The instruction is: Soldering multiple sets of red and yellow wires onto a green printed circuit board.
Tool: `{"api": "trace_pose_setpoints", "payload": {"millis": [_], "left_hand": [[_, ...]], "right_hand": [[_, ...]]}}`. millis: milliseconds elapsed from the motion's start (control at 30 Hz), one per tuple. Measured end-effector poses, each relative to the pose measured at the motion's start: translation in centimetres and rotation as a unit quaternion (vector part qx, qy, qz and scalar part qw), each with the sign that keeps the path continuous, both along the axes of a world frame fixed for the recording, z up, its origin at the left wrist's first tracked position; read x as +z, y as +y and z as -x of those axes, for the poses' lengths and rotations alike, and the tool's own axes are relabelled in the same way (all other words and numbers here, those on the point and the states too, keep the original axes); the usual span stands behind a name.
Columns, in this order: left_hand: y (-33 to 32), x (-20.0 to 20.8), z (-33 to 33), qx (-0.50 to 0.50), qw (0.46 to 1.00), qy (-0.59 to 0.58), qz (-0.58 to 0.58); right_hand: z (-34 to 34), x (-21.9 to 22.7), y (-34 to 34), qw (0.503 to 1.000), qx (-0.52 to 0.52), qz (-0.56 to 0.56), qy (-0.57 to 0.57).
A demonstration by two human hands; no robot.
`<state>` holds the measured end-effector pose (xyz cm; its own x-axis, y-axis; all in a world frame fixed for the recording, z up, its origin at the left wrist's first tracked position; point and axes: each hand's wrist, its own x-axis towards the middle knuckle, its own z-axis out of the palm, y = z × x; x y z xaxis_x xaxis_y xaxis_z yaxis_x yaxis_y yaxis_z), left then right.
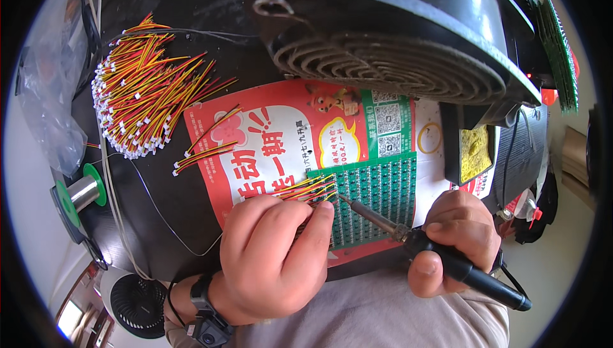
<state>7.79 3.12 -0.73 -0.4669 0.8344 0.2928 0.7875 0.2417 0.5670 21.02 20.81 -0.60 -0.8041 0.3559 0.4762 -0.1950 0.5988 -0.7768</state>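
A green circuit board panel (377, 195) with rows of small parts lies on a red and white printed sheet (217, 124). Along its left edge several red, yellow and black wire leads (310, 188) reach onto the pads. My left hand (278, 252) is closed over these leads, thumb and finger pinched at their ends; its palm hides part of them. A thin solder wire (175, 233) runs up to this hand. In my right hand (463, 233) is a black soldering iron (472, 278), its tip touching or just above the board beside my left fingertips.
A large black fan (383, 35) stands behind the board. At the left lie a heap of wire leads (150, 89) and a solder spool (83, 193). A yellow sponge (476, 153) sits in a black holder at right. Stacked green boards (559, 54) stand far right.
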Motion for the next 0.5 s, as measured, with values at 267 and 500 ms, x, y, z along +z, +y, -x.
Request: {"api": "trace_pose_setpoints", "payload": {"millis": [267, 500], "left_hand": [[0.08, -0.09, 0.06, -0.007, 1.000, -0.026, 0.009], [0.06, -0.05, 0.00, -0.005, 1.000, -0.028, 0.010]], "right_hand": [[-0.08, 0.19, 0.22, 1.000, 0.019, -0.002, -0.017], [-0.10, 0.26, 0.25, 0.999, 0.025, -0.004, -0.026]]}}
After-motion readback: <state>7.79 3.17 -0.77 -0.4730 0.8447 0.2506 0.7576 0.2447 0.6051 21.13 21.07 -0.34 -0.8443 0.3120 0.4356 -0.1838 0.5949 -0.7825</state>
